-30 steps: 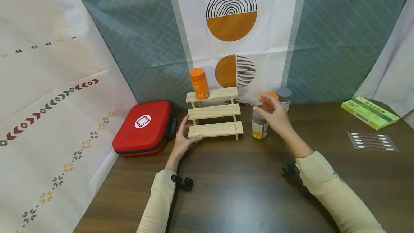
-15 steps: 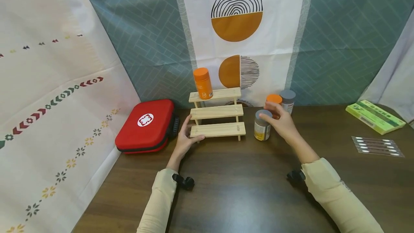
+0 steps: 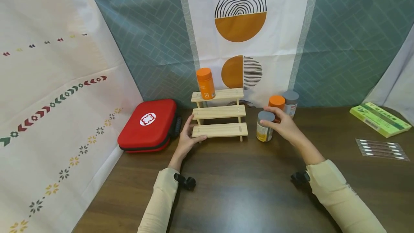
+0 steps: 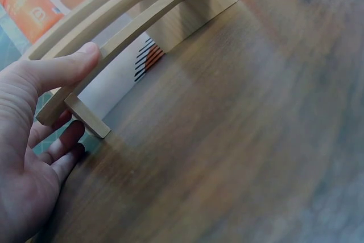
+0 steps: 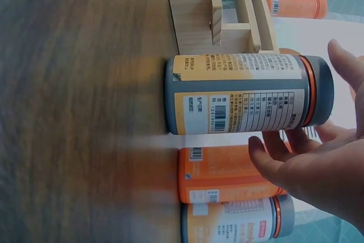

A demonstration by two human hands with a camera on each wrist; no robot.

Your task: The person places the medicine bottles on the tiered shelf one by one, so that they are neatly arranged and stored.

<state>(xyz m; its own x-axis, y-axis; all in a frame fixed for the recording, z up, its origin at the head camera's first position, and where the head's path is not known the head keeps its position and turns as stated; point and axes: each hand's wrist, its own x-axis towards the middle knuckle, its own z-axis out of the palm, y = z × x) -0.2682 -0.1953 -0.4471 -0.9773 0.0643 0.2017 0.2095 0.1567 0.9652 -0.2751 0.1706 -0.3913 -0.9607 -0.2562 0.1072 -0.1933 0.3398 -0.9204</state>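
Note:
My left hand [image 3: 188, 140] holds the left end of a three-tier wooden step rack [image 3: 220, 129]; in the left wrist view, the thumb lies on its lowest board and the fingers curl beneath. On the top tier stands an orange bottle [image 3: 206, 85]. To the right of the rack, my right hand [image 3: 286, 126] is loosely cupped about the upper part of a grey-capped bottle [image 3: 264, 132], which stands upright on the table. In the right wrist view, the thumb [image 5: 346, 64] is near the grey cap and the fingers [image 5: 264, 157] are on the other side.
Behind the right hand stand another orange bottle [image 3: 276, 102] and a second grey-capped bottle [image 3: 291, 103]. A red first-aid case [image 3: 147, 128] lies left of the rack. At the right are a green box [image 3: 380, 119] and a packet of cotton swabs [image 3: 382, 149].
The right hand has come down around the grey-capped bottle, its thumb now in front of it. The left hand stays at the rack. The head view has shifted slightly.

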